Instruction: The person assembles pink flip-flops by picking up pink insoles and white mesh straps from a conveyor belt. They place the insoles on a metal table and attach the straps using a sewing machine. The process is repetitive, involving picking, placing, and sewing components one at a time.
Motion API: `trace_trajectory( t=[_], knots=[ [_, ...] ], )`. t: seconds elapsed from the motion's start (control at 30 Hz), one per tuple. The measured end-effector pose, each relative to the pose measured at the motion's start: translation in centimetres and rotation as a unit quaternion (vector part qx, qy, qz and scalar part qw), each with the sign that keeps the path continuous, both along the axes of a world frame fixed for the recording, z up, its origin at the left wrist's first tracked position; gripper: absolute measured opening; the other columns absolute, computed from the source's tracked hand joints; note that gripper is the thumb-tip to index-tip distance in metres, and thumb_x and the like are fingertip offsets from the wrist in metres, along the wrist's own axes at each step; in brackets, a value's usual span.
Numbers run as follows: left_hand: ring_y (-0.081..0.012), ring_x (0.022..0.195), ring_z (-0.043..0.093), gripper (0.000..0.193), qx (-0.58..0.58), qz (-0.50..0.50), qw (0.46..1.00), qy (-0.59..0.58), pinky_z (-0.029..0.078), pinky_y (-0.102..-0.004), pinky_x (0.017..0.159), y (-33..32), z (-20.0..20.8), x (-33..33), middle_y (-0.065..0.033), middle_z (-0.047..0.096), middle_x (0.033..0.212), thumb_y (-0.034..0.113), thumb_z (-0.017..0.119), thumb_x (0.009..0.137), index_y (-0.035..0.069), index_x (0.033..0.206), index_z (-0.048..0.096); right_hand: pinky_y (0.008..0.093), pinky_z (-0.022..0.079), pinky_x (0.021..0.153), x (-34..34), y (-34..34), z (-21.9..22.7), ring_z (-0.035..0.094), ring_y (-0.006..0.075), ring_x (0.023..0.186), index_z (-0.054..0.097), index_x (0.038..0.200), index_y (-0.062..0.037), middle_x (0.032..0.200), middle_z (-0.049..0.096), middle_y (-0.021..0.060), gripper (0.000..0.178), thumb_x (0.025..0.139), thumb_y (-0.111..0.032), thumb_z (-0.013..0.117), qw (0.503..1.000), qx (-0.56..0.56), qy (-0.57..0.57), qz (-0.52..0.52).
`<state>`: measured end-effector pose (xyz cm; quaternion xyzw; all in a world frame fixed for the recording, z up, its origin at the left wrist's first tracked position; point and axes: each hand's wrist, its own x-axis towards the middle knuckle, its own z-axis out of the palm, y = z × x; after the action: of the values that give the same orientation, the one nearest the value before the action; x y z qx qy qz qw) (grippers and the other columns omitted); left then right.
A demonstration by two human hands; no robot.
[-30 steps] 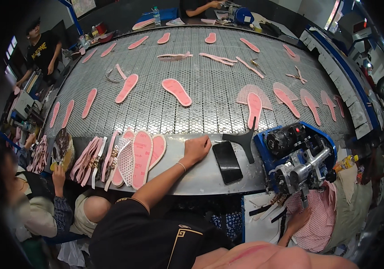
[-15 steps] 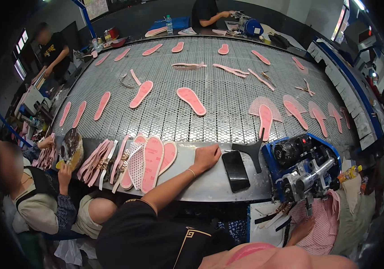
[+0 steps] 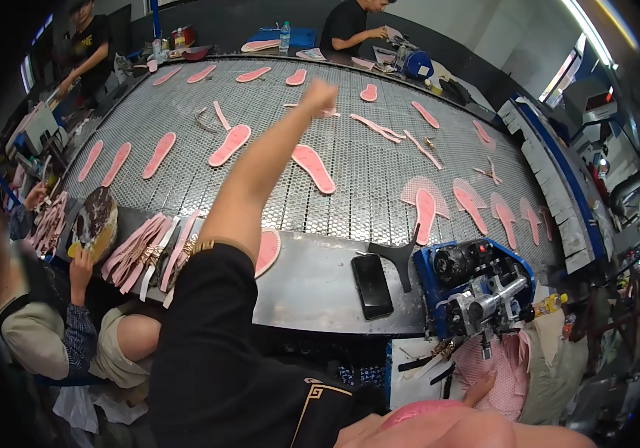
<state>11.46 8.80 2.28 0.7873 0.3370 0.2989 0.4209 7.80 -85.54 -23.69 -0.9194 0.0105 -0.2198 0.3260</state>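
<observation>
My left arm stretches out over the metal mesh conveyor point(image 3: 208, 183). At its end my left hand point(image 3: 321, 97) is closed, fingers curled, over a pink strap piece point(image 3: 330, 113) whose ends show either side. Whether the hand grips it is hidden. Low on the right, my right hand point(image 3: 482, 388) lies with fingers stretched out against pink dotted fabric point(image 3: 503, 392). Nearest under my left arm are a pink insole point(image 3: 312, 169) and another pink insole point(image 3: 229, 145). My sleeve largely covers the insole pile point(image 3: 268, 250) on the metal ledge.
A phone point(image 3: 372, 286) lies on the ledge beside a black bracket point(image 3: 402, 265) and a blue-framed machine point(image 3: 477, 287). Bundled pink straps point(image 3: 137, 252) lie left, near a seated co-worker point(image 3: 44, 336). Several insoles with mesh uppers point(image 3: 469, 205) sit right. Another person point(image 3: 346, 33) works at the far end.
My left hand has gone from the ledge by the phone forward and left, far out over the conveyor. The view has shifted a little. My right hand stays by the pink fabric.
</observation>
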Motion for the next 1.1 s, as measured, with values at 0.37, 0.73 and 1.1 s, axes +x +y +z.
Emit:
trace_trajectory(
  t=[0.37, 0.73, 1.1],
  knots=[
    [-0.0272, 0.071, 0.064, 0.038, 0.116, -0.058, 0.941, -0.312, 0.050, -0.0389, 0.065, -10.3, 10.8, -3.0, -0.0157, 0.067, 0.083, 0.022, 0.054, 0.086, -0.001, 0.117, 0.056, 0.0375, 0.028, 0.110, -11.4, 8.3, 24.2, 0.045, 0.0311, 0.126, 0.042, 0.133, 0.0131, 0.138, 0.044, 0.0254, 0.052, 0.100, -0.028, 0.041, 0.904, 0.268, -0.317, -0.105],
    [-0.0186, 0.092, 0.066, 0.083, -0.654, -0.513, 0.549, -0.083, 0.052, -0.0294, 0.078, -38.9, -11.9, -19.7, -0.0132, 0.068, 0.104, 0.070, 0.023, 0.092, -0.001, 0.117, 0.060, 0.0451, 0.044, 0.099, -17.2, 34.9, 27.1, 0.064, 0.0224, 0.103, 0.066, 0.084, -0.0070, 0.097, 0.069, 0.0058, 0.009, 0.077, -0.008, 0.061, 0.783, -0.147, -0.175, 0.579],
    [-0.0188, 0.102, 0.060, 0.037, -0.506, -0.516, 0.689, -0.054, 0.046, -0.0330, 0.091, -40.5, -11.1, -22.5, -0.0092, 0.063, 0.114, 0.019, 0.062, 0.091, -0.001, 0.122, 0.056, 0.0446, 0.023, 0.114, -17.4, 31.0, 21.1, 0.033, 0.0325, 0.137, 0.051, 0.127, -0.0040, 0.141, 0.044, 0.0146, 0.059, 0.070, -0.005, 0.069, 0.870, 0.186, 0.020, 0.456]
  ],
)
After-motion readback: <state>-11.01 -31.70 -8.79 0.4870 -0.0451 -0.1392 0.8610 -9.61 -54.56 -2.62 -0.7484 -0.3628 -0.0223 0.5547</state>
